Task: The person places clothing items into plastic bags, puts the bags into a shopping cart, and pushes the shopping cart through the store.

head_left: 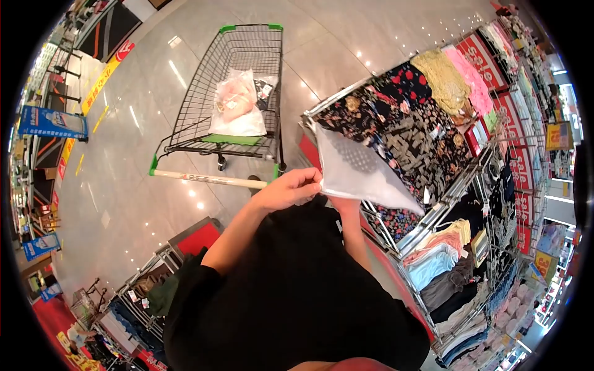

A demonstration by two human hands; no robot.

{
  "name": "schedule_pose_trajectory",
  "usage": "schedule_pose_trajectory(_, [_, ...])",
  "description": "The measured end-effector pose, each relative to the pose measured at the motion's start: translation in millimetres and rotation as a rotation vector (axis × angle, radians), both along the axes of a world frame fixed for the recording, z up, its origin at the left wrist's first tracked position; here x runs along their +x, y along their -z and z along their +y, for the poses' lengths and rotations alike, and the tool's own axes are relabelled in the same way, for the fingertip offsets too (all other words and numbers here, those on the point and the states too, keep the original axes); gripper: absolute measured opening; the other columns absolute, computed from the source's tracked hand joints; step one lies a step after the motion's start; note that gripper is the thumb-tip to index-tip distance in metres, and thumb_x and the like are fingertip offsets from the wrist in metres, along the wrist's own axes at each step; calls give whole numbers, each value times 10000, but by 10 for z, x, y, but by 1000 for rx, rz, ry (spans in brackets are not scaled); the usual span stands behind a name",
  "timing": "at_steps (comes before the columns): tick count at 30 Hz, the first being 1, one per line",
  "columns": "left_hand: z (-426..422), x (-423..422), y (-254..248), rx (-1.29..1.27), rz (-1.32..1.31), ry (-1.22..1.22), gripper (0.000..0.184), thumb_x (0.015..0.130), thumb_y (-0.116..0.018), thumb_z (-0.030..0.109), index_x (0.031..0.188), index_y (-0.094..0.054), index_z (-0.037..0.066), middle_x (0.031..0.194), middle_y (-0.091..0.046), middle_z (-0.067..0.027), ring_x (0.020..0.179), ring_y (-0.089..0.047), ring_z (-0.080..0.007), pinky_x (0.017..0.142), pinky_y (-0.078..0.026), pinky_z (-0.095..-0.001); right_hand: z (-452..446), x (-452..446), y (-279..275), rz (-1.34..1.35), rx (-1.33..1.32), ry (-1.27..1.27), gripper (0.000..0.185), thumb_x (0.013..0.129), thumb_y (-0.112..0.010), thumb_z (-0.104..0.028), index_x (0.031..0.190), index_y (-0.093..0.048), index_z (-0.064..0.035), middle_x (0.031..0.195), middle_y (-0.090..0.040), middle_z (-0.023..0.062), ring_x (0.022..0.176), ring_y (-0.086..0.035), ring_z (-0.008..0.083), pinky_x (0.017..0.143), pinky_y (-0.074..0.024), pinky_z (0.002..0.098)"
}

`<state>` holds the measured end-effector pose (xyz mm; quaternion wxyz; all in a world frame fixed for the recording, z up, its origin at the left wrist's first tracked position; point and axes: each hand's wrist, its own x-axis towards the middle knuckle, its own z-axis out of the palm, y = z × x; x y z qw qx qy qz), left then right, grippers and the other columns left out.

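Observation:
A frosted white plastic bag (365, 182) stretches out to the right in front of my body, with a dark dotted patch showing through it. My left hand (292, 187) pinches the bag's near left corner between thumb and fingers. Close beside it, my right hand (344, 205) is at the bag's lower edge and appears to grip it from below; the bag covers most of its fingers. Under and beyond the bag lie folded floral clothes (396, 93) in a wire display bin (346, 90).
Ahead on the left stands a wire shopping cart (204, 86) holding a white plastic bag (238, 117) with pinkish contents. More clothes bins with a light blue garment (431, 267) line my right side. A clothes rack (133, 303) stands at lower left. Red sale signs (482, 62) edge the bins.

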<state>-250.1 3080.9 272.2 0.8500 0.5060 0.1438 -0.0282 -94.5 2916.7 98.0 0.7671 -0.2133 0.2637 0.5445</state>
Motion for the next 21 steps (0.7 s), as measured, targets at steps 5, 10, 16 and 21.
schedule_pose_trajectory(5, [537,-776,69,264,-144,106,123,981,-522,152,939,-528,36,812,-469,40,760,-424,-70,676,-378,-250,1116,-210,-381,-418,56,54,450,999,-383,-322,1346,-460,-45,1386,-463,140,1297,-397,284,1052,-317,525])
schedule_pose_trajectory(10, [653,-802,46,382,-328,383,194,959,-539,177,886,-473,10,738,-448,-48,716,-421,-118,654,-386,-311,1521,-77,-966,-739,64,114,435,990,-412,-321,1317,-480,-44,1337,-489,133,1244,-427,265,1012,-341,498])
schedule_pose_trajectory(16, [1414,-1368,242,226,-299,274,179,980,-531,174,1034,-554,5,940,-550,-13,896,-484,-93,800,-418,-262,1783,34,-1287,-898,-43,82,417,978,-445,-321,1283,-503,-42,1278,-521,124,1182,-462,243,965,-369,467])
schedule_pose_trajectory(21, [2101,-2021,323,149,-128,49,127,972,-540,152,993,-570,30,888,-540,20,841,-468,-63,751,-418,-242,2161,-1,-1083,-895,-124,-36,403,969,-474,-321,1254,-522,-41,1229,-547,117,1129,-492,224,925,-393,440])
